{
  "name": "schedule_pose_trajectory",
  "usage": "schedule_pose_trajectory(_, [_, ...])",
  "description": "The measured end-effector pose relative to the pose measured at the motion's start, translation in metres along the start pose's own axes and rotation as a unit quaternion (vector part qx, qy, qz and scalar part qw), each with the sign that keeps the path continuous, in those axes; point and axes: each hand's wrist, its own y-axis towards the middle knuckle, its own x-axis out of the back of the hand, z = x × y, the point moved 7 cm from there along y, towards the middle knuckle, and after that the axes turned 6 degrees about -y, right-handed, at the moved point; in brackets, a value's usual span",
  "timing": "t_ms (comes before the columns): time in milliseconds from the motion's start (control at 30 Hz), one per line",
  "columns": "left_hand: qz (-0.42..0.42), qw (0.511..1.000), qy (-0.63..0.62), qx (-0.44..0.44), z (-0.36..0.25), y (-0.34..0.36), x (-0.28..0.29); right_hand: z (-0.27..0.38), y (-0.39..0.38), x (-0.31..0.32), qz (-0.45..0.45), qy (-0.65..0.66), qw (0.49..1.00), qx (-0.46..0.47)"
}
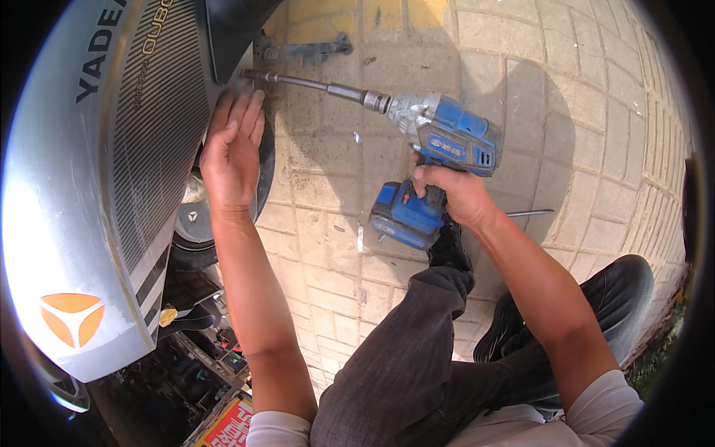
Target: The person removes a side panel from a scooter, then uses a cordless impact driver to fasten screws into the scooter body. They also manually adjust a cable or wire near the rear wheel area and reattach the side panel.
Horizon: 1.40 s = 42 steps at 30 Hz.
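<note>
My right hand grips the handle of a blue and grey cordless impact wrench, its blue battery low beside the wrist. A long metal extension with a socket points left from the tool. Its tip is close to the lower edge of a silver-grey electric scooter's side panel; whether it sits on a bolt cannot be made out. Just below that tip my left hand lies with fingers stretched out against the panel's edge, and nothing shows in it.
Behind the extension, a dark metal part lies by the scooter. The scooter's wheel is beside my left forearm. A thin metal rod rests on the paving past my right wrist. My bent leg is between my arms.
</note>
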Motion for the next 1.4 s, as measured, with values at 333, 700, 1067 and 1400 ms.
schedule_pose_trajectory(333, [0.003, 1.0, -0.011, 0.0, 0.0, -0.001, -0.002, 0.011, 0.0, 0.001, -0.016, -0.029, 0.999, 0.001])
schedule_pose_trajectory(700, [0.007, 0.999, 0.028, 0.02, 0.003, -0.007, -0.002, 0.0, 0.004, 0.001, 0.053, 0.021, 0.998, -0.002])
schedule_pose_trajectory(1067, [0.021, 0.997, 0.062, 0.031, 0.005, -0.004, -0.006, 0.003, 0.006, 0.0, 0.076, 0.034, 0.995, -0.05])
schedule_pose_trajectory(1400, [0.024, 0.997, 0.059, 0.033, 0.005, -0.003, -0.007, 0.007, 0.008, -0.001, 0.056, 0.014, 0.998, -0.026])
